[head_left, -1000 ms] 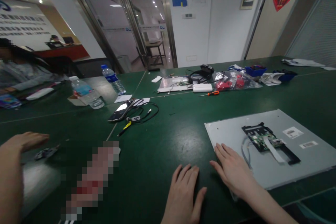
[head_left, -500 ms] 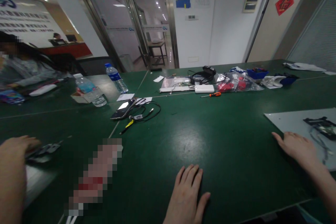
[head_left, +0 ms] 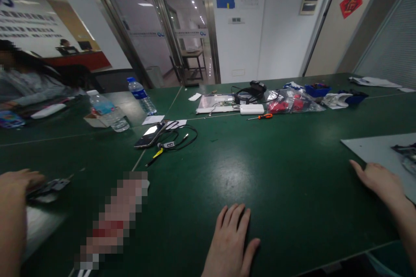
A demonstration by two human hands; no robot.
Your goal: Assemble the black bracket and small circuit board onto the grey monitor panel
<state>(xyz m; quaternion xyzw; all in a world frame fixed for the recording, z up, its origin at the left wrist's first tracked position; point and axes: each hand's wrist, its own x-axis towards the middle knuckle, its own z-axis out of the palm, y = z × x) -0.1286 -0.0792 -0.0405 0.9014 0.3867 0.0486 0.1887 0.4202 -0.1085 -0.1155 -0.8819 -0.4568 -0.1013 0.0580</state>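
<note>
My left hand lies palm down on the green table, fingers stretched forward and thumb out to the right; it holds nothing. Over at the right, my right hand rests on the left edge of a light grey board. Its thumb sticks out apart from the other fingers, whose tips are partly hidden. On that board lies a dark electronic part with wires, cut off by the picture's edge.
Another person's hand touches dark parts at left. A pixelated pinkish object, a phone and black cables lie left of centre. Further back are bottles, a screwdriver, a white box and a plastic bag.
My right hand and the grey board have shifted to the right together, so more of the board is out of the picture. My left hand has stayed in place.
</note>
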